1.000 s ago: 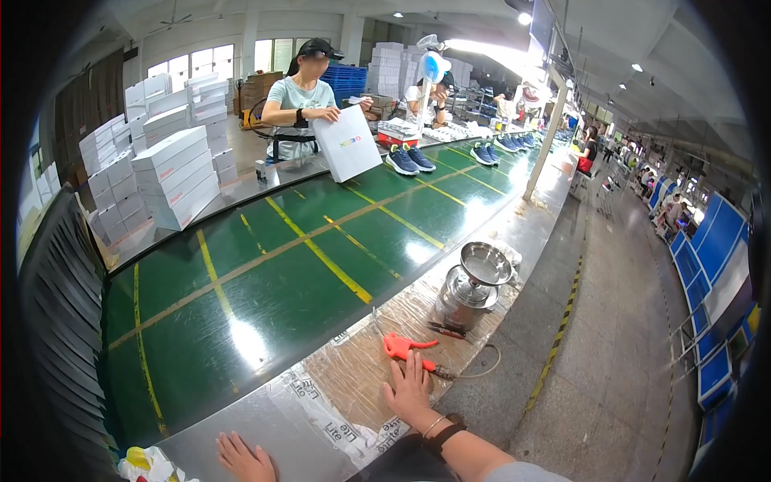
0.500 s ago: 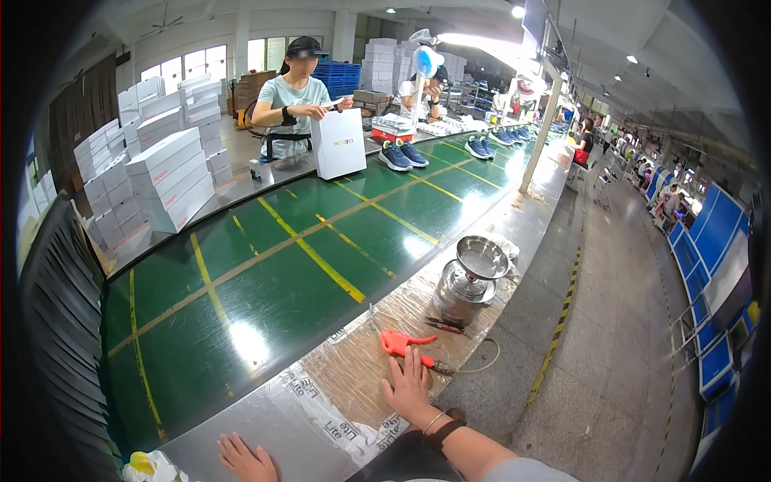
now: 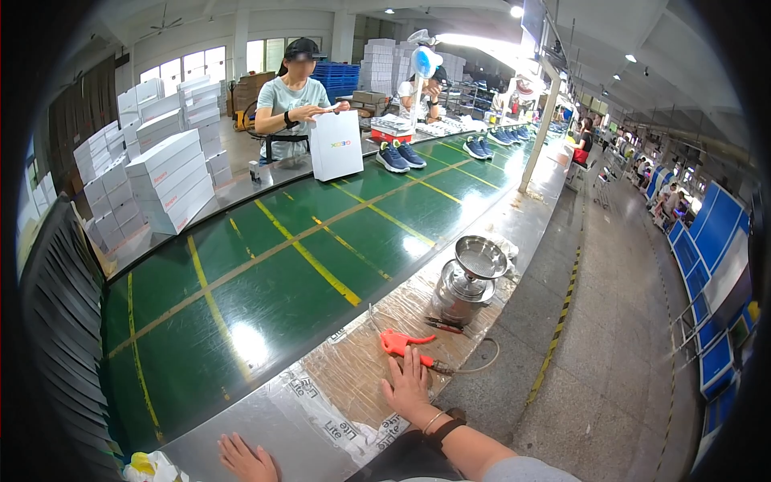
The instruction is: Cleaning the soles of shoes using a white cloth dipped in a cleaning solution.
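White bag [image 3: 337, 149] across the belt has gone from tilted to upright compared with a second ago, with a co-worker's [image 3: 285, 112] hands at its top edge. Both hands on this side pretty much stay put.

Writing-wise: one short line of multicolour letters on that bag, well ahead of the right hand [image 3: 409, 384] and a bit left. Red print on the white boxes [image 3: 170, 181], far ahead of the left hand [image 3: 247, 458]; too many to count cleanly. Bold black print repeats on the clear film [image 3: 345, 430] between the two hands.

Counts: one red air gun [image 3: 395, 343], right at the right hand's fingertips, which overlap its grip. That hand lies palm down, fingers fairly straight, not wrapped round it; can't tell if it's pressing. Left hand is flat on the grey tabletop [image 3: 265, 422], fingers spread, holding nothing. One steel dish [image 3: 482, 255] tops one metal canister [image 3: 459, 301], ahead and right of the right hand. Two navy shoes [image 3: 400, 157] sit farther ahead, beside the bag, with another pair [image 3: 478, 148] beyond.
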Action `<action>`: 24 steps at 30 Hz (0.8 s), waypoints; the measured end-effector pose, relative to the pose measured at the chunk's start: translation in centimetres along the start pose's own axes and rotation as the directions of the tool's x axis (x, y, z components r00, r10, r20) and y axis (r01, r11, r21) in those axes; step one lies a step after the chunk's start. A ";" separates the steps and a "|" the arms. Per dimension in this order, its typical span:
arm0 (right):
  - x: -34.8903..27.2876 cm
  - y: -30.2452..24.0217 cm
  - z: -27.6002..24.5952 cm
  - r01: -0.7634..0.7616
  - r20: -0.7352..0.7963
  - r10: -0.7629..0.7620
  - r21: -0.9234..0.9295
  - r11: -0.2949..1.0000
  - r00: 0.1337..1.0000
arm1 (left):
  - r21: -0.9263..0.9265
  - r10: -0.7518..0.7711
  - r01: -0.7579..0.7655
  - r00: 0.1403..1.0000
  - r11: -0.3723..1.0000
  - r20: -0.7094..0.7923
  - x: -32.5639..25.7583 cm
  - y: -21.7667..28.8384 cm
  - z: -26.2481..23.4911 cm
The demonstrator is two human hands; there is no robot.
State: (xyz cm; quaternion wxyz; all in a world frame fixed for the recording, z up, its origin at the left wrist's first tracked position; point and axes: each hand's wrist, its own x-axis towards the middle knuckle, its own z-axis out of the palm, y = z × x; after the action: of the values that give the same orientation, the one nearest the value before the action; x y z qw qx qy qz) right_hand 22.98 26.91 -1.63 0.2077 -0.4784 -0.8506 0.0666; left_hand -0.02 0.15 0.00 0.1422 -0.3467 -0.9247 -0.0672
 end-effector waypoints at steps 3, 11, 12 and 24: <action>-0.1 -0.1 -0.2 -0.003 -0.005 0.003 0.011 1.000 1.000 | 0.002 0.000 0.000 1.000 1.000 0.016 0.0 0.0 -0.2; -1.4 3.2 -2.4 0.051 -0.166 -0.021 0.182 0.982 0.986 | -0.033 0.036 -0.034 0.997 0.999 0.074 0.3 1.0 -1.5; -1.6 4.2 -3.3 0.051 -0.185 -0.016 0.184 0.982 0.983 | -0.024 0.025 -0.022 0.995 0.999 0.095 0.4 1.3 -1.9; 0.9 23.0 -7.8 -0.255 -0.432 0.430 0.405 0.878 0.793 | -0.004 0.045 -0.045 0.990 0.999 0.135 0.6 2.3 -2.5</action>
State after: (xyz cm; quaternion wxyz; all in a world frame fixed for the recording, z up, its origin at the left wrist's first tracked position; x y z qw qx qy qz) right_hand 43.93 39.26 -1.49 0.4852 -0.5856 -0.6392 0.1145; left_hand 1.62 1.73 2.68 0.0806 -0.3712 -0.9241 -0.0411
